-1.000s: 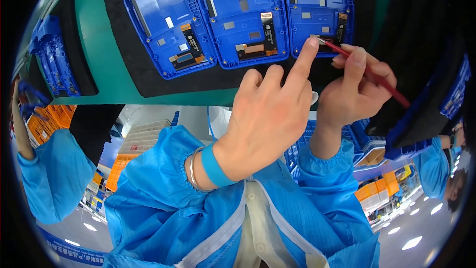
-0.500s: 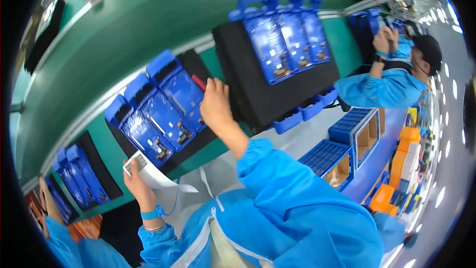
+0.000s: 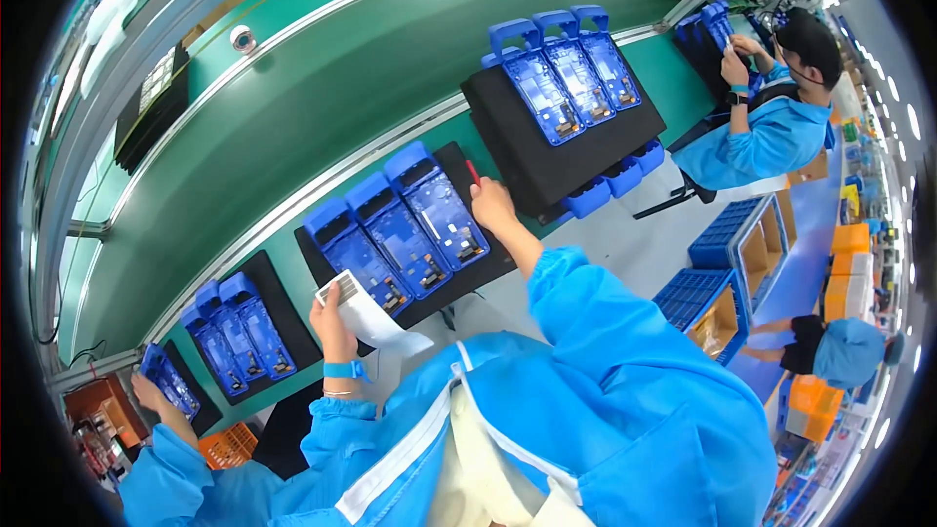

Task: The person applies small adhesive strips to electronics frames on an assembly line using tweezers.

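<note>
My left hand point(image 3: 335, 332) is closed on a white sheet point(image 3: 376, 322) with a dark gridded patch at its top corner. The sheet hangs over the near edge of a black mat point(image 3: 478, 278) and covers the lower end of a blue casing. Closed round a slim red tool point(image 3: 473, 172), my right hand point(image 3: 495, 207) is just right of that mat's casings; the tool's kind is unclear. Three blue plastic casings point(image 3: 408, 239) with small boards inside lie side by side on the mat. A blue band point(image 3: 344, 370) circles my left wrist.
To the right, a thick black foam block point(image 3: 625, 132) carries three more casings point(image 3: 558, 88); others point(image 3: 589, 197) stick out below it. Another mat with casings point(image 3: 239, 337) lies left. Co-workers sit at both ends. Blue crates point(image 3: 737, 234) stand at right, a round camera point(image 3: 243, 38) beyond the bench.
The view has shifted, so the bench sits further right and lower. My right hand has come away from the right casing's edge. Both hands keep what they hold.
</note>
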`<control>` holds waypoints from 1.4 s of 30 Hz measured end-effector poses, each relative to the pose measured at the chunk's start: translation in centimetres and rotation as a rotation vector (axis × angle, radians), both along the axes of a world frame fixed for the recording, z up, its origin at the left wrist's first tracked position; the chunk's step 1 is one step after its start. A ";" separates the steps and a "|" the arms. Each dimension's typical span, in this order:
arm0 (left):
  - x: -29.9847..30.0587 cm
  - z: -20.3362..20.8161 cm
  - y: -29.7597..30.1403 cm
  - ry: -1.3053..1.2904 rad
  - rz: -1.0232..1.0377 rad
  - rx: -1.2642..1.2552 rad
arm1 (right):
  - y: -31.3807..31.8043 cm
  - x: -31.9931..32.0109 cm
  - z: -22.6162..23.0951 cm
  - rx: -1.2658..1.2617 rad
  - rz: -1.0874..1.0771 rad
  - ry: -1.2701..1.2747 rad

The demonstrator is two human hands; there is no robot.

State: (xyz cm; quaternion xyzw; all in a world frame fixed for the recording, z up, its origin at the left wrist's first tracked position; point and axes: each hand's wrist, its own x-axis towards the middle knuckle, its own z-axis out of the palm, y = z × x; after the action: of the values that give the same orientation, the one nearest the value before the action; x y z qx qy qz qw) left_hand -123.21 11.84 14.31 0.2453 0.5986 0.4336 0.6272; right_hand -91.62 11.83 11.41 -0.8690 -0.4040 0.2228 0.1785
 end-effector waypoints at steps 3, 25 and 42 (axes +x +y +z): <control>0.0 3.0 -0.2 0.108 -0.020 0.108 | -1.7 -0.3 3.0 0.182 0.033 -0.020; 57.2 25.0 10.2 0.698 -1.787 1.373 | -12.3 3.1 19.4 0.555 -0.647 1.011; 39.3 27.9 12.4 -0.105 -1.310 0.875 | -4.8 2.5 8.0 0.637 -0.788 1.212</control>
State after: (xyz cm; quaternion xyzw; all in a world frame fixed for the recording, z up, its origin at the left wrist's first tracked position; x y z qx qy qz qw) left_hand -83.91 24.28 42.21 0.7518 0.0769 0.1831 0.6287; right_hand -89.09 7.06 19.38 -0.5823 0.0570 0.4513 0.6738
